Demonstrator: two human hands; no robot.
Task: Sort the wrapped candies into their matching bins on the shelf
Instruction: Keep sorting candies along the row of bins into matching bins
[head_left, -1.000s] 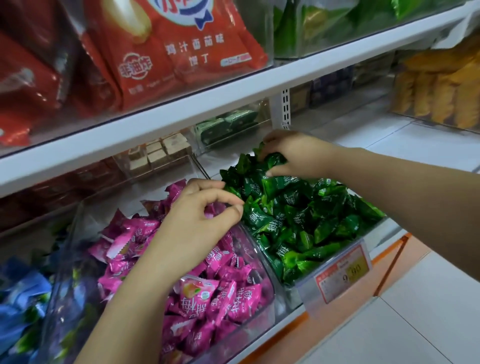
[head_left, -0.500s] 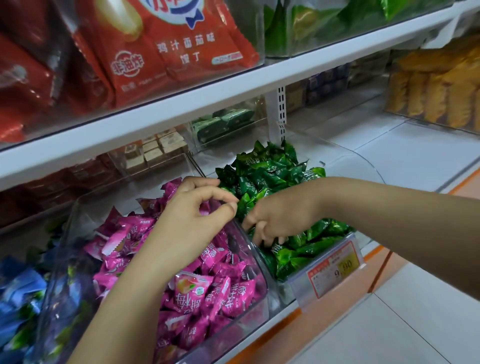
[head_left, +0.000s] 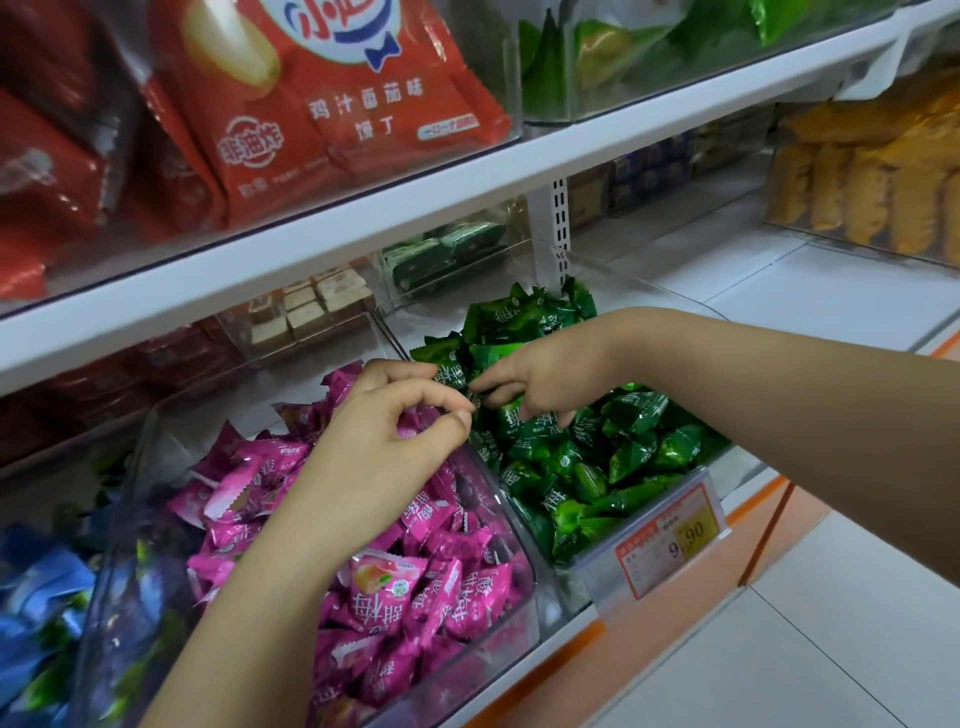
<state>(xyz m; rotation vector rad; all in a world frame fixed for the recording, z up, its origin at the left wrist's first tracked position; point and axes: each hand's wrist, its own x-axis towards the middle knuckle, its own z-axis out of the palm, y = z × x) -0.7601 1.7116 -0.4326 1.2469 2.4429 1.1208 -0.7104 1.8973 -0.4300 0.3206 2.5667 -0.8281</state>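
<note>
Two clear bins stand side by side on the lower shelf. The left bin (head_left: 506, 512) holds pink wrapped candies (head_left: 415, 587), and the right bin (head_left: 574, 579) holds green wrapped candies (head_left: 597, 457). My left hand (head_left: 384, 447) hovers over the pink bin's back right corner, its thumb and forefinger curled together at the divider. A small green candy (head_left: 474, 399) sits at those fingertips. From the right, my right hand (head_left: 545, 379) reaches across the green pile and its fingertips pinch the same candy. How much of the candy each hand holds is hidden.
A price tag (head_left: 670, 540) hangs on the green bin's front. Blue candies (head_left: 36, 597) fill a bin at the far left. Red snack bags (head_left: 337, 114) sit on the shelf above. Yellow biscuits (head_left: 872, 197) stand in a clear box at the right, beside bare white shelf (head_left: 831, 291).
My right hand left the back of the green pile, dipped to its front, then rose to my left fingertips. My left hand has stayed over the pink bin, still curled.
</note>
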